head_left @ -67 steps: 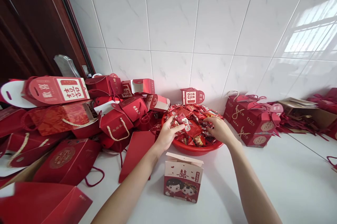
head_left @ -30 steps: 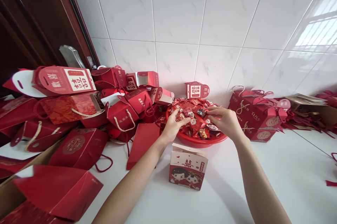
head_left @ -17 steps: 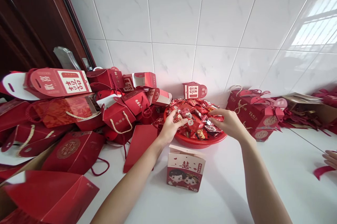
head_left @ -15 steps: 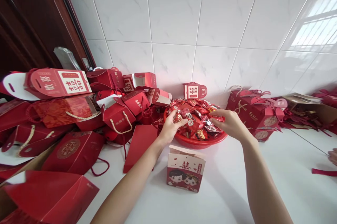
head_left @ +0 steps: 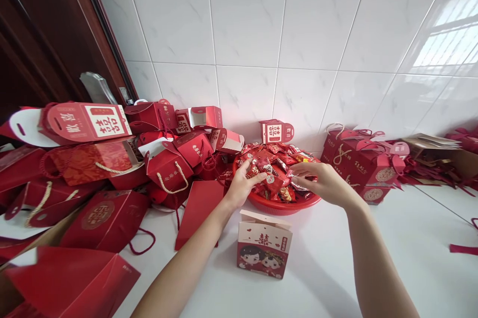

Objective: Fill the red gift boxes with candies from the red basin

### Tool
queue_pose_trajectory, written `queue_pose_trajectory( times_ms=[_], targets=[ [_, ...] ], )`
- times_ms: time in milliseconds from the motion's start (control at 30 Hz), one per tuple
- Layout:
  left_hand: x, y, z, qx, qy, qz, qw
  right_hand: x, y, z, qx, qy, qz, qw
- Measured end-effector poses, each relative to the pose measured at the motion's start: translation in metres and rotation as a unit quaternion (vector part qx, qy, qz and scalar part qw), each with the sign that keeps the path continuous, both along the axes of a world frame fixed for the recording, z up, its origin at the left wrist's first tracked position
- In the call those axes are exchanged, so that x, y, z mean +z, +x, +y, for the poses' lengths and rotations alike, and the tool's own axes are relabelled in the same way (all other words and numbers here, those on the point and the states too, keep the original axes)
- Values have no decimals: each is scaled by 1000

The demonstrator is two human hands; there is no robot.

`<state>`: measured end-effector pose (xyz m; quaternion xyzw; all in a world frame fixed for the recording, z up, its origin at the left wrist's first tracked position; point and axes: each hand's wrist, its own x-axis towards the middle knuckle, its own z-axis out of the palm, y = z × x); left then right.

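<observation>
A red plastic basket (head_left: 267, 205) heaped with small wrapped candies (head_left: 287, 193) stands by the wall. My left hand (head_left: 241, 183) is at its left side, fingers curled around red candy packets (head_left: 275, 182) that lie over the heap; how many it holds I cannot tell. From the right, my right hand (head_left: 328, 183) reaches over the heap with thumb and fingertips pinched at a small candy wrapper (head_left: 290, 174). In front of the basket, a red and white cardboard box (head_left: 263, 253) with two cartoon faces stands upright, its top flaps raised.
Many red gift boxes (head_left: 106, 216) with rope handles are piled on the left. Another small box (head_left: 275, 132) sits behind the basket against the tiled wall. Stacked red boxes (head_left: 368, 163) stand at the right, beside an open carton (head_left: 435, 151). A red ribbon (head_left: 463, 249) lies at the right edge.
My right hand has moved left and slightly down into the candies, its fingers closing together. My left hand stays in place. Another person's hand at the right edge has gone from view.
</observation>
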<state>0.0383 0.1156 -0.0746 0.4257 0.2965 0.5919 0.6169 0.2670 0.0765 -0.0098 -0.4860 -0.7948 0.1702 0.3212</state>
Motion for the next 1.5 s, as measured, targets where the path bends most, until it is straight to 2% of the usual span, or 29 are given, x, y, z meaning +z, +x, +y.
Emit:
queue_pose_trajectory(
  times_ms=[133,267,400,533,733,933,1167,1500],
  targets=[
    [3,-1,-3,-22,16,13,1000,-9,-24,3,19,-35,49,998],
    [4,-1,-4,-33,31,5,999,-18,-43,7,17,-18,45,999],
    [7,-1,-6,-46,40,-7,998,-26,-53,9,-4,7,78,997],
    [12,1,-10,-55,33,-19,998,-30,-58,8,-3,-13,152,988],
    [26,0,-16,-49,16,-35,998,-24,-60,4,60,-44,251,965],
    [43,-3,-28,-25,37,-23,999,-19,-60,-2,96,-31,278,955],
    [48,2,-37,2,56,2,998,-24,-69,-6,97,-15,313,945],
    [48,1,-38,-16,59,11,998,-20,-66,-9,114,-81,342,929]
  ],
)
